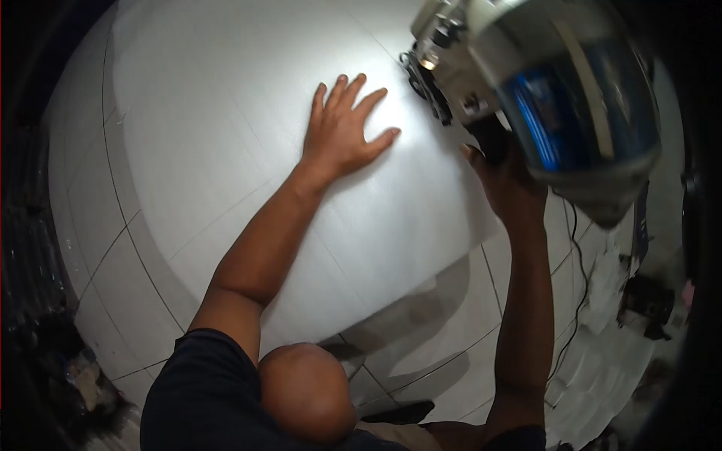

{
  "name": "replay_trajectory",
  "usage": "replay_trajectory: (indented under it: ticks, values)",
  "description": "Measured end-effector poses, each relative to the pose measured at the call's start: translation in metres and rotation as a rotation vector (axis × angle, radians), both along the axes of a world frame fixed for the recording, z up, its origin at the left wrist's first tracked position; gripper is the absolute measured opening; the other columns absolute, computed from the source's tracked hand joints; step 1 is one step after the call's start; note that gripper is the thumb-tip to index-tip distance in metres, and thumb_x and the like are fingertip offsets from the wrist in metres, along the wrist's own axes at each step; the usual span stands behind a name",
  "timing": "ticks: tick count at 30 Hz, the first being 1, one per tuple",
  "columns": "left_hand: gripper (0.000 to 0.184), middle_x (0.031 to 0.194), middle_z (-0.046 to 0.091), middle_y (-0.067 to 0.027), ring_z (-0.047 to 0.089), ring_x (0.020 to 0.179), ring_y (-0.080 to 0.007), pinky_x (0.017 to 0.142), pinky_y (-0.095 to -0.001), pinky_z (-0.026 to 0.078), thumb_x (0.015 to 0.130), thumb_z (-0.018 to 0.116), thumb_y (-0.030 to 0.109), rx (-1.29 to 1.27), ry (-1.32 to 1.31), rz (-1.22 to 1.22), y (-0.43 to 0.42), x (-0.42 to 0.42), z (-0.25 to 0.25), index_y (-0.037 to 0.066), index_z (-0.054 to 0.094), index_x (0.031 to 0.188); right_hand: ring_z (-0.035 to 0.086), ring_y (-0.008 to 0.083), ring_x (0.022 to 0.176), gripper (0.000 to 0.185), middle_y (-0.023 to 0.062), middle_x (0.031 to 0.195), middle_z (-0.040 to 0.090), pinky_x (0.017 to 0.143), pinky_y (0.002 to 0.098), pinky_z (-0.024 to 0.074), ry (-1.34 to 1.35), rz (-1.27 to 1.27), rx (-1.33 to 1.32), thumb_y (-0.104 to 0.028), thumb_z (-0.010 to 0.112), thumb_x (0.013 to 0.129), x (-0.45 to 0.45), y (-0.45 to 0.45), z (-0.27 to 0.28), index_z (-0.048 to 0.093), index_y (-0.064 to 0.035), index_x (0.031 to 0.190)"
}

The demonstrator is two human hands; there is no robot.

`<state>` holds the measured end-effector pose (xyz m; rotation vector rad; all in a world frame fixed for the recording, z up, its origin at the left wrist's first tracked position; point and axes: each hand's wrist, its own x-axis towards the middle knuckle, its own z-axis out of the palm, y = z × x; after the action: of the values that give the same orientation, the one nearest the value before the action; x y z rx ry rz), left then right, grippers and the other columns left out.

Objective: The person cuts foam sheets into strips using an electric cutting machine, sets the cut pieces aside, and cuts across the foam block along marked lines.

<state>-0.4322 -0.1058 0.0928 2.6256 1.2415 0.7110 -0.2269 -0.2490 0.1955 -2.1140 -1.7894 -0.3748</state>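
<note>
- The person's left hand (342,135) lies on a broad, thin white sheet (226,188), palm down, fingers and thumb spread well apart, gripping nothing.
- The person's right hand (519,192) is at the short black handle (492,139) of a bulky grey metal machine (465,79) with a large rounded housing; its thumb shows beside the handle, but the housing hides the other fingers, so how far they close cannot be told.
- The machine is at the sheet's right side, to the right of the left hand and well apart from it; its housing carries a glossy blue panel (538,105), and a small lamp glows on its left side.
- Pale tiled floor (451,353) with dark joints shows past the sheet's edges, and faint joint lines show through it.
- A thin black cable (580,278) curves down beside the right forearm.
- A dark sleeve (203,383) covers the left upper arm.
</note>
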Motion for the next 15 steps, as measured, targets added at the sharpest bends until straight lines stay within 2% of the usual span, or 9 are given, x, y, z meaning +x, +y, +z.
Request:
replay_trajectory:
  ticks: [1,2,3,5,8,12,14,15]
  values:
    - [0.066,0.148,0.039,-0.0147,0.028,0.141,-0.0328,0.117,-0.0512,0.013,0.084,0.055,0.062,0.030,-0.002,0.011,0.001,0.003,-0.002,0.023,0.051,0.137,0.066,0.0322,0.081,0.049,0.0161,0.088,0.068,0.074,0.0391,0.0515,-0.234,-0.059,-0.102,-0.047,0.068,0.084,0.007,-0.004,-0.003,0.063,-0.0016,0.102]
    - [0.062,0.147,0.041,-0.0142,0.030,0.141,-0.0321,0.117,-0.0505,0.014,0.086,0.054,0.059,0.068,-0.004,0.026,0.000,0.006,-0.007,0.024,0.052,0.136,0.066,0.0356,0.084,0.048,0.0209,0.092,0.068,0.077,0.0422,0.0528,-0.117,-0.118,-0.341,-0.046,0.063,0.084,0.015,-0.002,-0.003,0.062,-0.0023,0.104]
    - [0.062,0.147,0.041,-0.0134,0.031,0.141,-0.0324,0.117,-0.0504,0.015,0.086,0.055,0.058,0.081,0.010,0.038,0.002,0.007,-0.008,0.023,0.052,0.136,0.066,0.0356,0.084,0.048,0.0209,0.092,0.068,0.077,0.0422,0.0528,-0.098,-0.146,-0.330,-0.046,0.063,0.084,0.020,-0.002,-0.006,0.062,-0.0023,0.104]
    - [0.061,0.147,0.041,-0.0131,0.031,0.141,-0.0324,0.116,-0.0505,0.016,0.086,0.056,0.057,0.104,0.025,0.049,0.001,0.010,-0.011,0.023,0.053,0.136,0.066,0.0366,0.081,0.037,0.0218,0.086,0.067,0.074,0.0434,0.0534,-0.008,-0.021,-0.341,-0.034,0.059,0.085,0.030,-0.005,-0.008,0.062,-0.0035,0.106]
    - [0.061,0.148,0.041,-0.0107,0.031,0.141,-0.0314,0.117,-0.0495,0.016,0.086,0.055,0.057,0.070,0.046,0.043,-0.001,0.010,-0.009,0.023,0.052,0.136,0.066,0.0363,0.079,0.032,0.0225,0.083,0.066,0.072,0.0441,0.0533,0.018,0.011,-0.339,-0.027,0.056,0.084,0.034,-0.018,-0.001,0.063,-0.0027,0.103]
    - [0.061,0.149,0.040,-0.0098,0.030,0.141,-0.0310,0.117,-0.0484,0.016,0.086,0.056,0.057,0.077,0.080,0.063,-0.003,0.013,-0.003,0.023,0.051,0.137,0.066,0.0366,0.077,0.033,0.0227,0.082,0.065,0.071,0.0439,0.0530,-0.052,-0.022,-0.382,-0.030,0.054,0.086,0.048,-0.060,-0.004,0.063,0.0001,0.098]
    - [0.060,0.149,0.039,-0.0112,0.029,0.141,-0.0320,0.117,-0.0492,0.016,0.088,0.056,0.054,0.068,0.081,0.045,-0.002,0.014,0.001,0.021,0.050,0.138,0.066,0.0334,0.073,0.031,0.0194,0.079,0.065,0.071,0.0425,0.0525,-0.050,0.090,-0.275,-0.027,0.060,0.084,0.054,-0.095,-0.003,0.063,0.0018,0.095]
    - [0.060,0.149,0.038,-0.0118,0.029,0.141,-0.0323,0.116,-0.0495,0.016,0.088,0.056,0.053,0.070,0.080,0.041,-0.003,0.012,0.000,0.021,0.050,0.138,0.066,0.0334,0.073,0.031,0.0194,0.079,0.065,0.071,0.0425,0.0525,-0.034,0.069,-0.277,-0.027,0.060,0.084,0.055,-0.115,-0.003,0.063,0.0018,0.095]
